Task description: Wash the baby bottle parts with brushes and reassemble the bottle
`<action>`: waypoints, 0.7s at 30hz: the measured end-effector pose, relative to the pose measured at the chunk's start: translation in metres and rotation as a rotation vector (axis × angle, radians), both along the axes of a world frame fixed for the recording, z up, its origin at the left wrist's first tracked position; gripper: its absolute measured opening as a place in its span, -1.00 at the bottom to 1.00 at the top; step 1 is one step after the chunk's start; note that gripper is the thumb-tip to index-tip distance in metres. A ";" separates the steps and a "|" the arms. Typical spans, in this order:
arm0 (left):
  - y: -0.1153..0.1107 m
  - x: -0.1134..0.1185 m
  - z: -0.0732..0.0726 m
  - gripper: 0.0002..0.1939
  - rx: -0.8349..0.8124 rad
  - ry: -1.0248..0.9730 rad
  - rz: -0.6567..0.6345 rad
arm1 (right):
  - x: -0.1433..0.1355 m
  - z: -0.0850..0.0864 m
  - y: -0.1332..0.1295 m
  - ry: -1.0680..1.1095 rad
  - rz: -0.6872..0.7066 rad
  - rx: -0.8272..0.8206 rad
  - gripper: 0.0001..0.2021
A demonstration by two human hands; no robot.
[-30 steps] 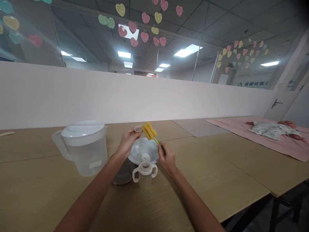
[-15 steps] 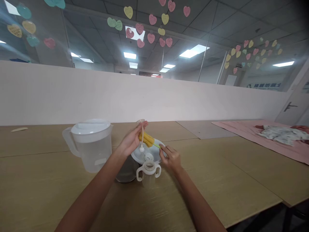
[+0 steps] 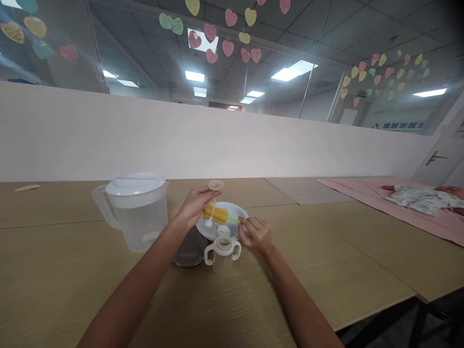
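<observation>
Between the fingers of my left hand is a clear bottle nipple with a thin straw hanging down to a white weighted end. My right hand pinches the green handle of a yellow sponge brush. The sponge lies behind the straw and appears to touch it. Both are above a white bowl. A white ring is at the bowl's near side. In front stands an uncapped clear baby bottle with two white handles, upright.
A lidded clear pitcher stands to the left. A dark grey round dish lies partly under my left forearm. At the right, a doll in patterned clothes lies on a pink cloth. A low white wall closes the table's back.
My left hand has turned, so the nipple's round base now shows and the straw's weighted end has swung left. The yellow sponge has shifted slightly left and lies more level.
</observation>
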State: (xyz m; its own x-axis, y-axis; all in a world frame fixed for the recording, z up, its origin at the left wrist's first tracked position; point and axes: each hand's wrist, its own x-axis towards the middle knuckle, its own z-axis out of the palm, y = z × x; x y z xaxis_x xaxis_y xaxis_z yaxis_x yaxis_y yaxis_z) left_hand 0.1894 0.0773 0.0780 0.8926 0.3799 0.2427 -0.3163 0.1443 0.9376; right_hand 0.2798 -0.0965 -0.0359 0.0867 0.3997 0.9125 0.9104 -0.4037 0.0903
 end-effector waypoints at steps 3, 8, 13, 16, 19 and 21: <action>0.001 -0.003 0.004 -0.63 0.050 -0.042 0.106 | 0.003 0.000 -0.002 -0.012 -0.048 -0.012 -0.77; 0.007 -0.009 0.009 -0.65 0.177 -0.033 0.099 | 0.006 0.001 -0.006 0.036 -0.098 0.112 -0.78; 0.013 -0.004 0.002 -0.67 0.130 -0.024 -0.092 | 0.004 -0.001 -0.004 0.108 -0.078 0.206 -0.76; 0.013 0.001 -0.002 -0.69 0.065 -0.032 -0.195 | 0.003 -0.003 -0.001 0.099 -0.036 0.155 -0.77; 0.014 0.000 0.000 -0.69 0.076 -0.026 -0.189 | 0.006 -0.003 -0.002 0.092 -0.046 0.071 -0.78; 0.017 -0.006 0.006 -0.70 0.207 -0.014 -0.084 | 0.009 -0.003 -0.004 0.094 -0.075 0.048 -0.78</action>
State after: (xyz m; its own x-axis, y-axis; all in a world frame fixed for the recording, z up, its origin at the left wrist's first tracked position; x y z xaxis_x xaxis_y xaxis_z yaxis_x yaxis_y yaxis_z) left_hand 0.1836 0.0947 0.0841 0.9150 0.2453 0.3204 -0.3244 -0.0250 0.9456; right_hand 0.2889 -0.1002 -0.0387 0.2012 0.3447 0.9169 0.8811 -0.4727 -0.0156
